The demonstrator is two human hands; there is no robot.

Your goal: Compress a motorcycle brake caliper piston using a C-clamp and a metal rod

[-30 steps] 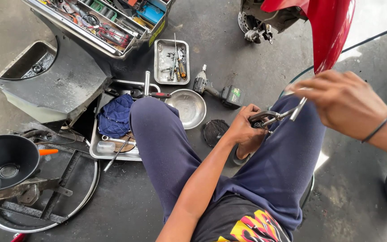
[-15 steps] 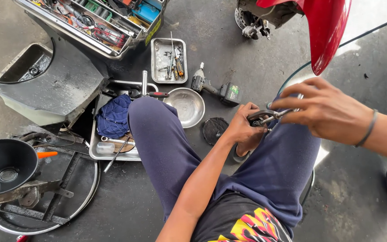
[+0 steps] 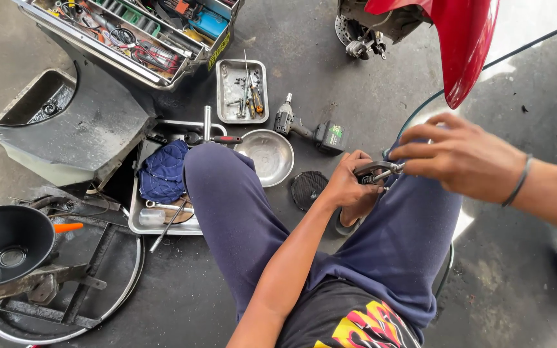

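Left hand [image 3: 346, 183] grips a small metal part [image 3: 372, 173], right hand [image 3: 462, 161] at three o'clock pinching its end; fitting appears underway, demanding steady alignment.

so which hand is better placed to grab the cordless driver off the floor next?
Probably the left hand. It grips the small metal part on the side nearest the cordless driver. The right hand is farther off and would have to cross over.

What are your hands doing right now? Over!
Left hand grips small metal part over the knee. Right hand pinches its other end. Nothing in between; steel bowl sits on the floor beyond.
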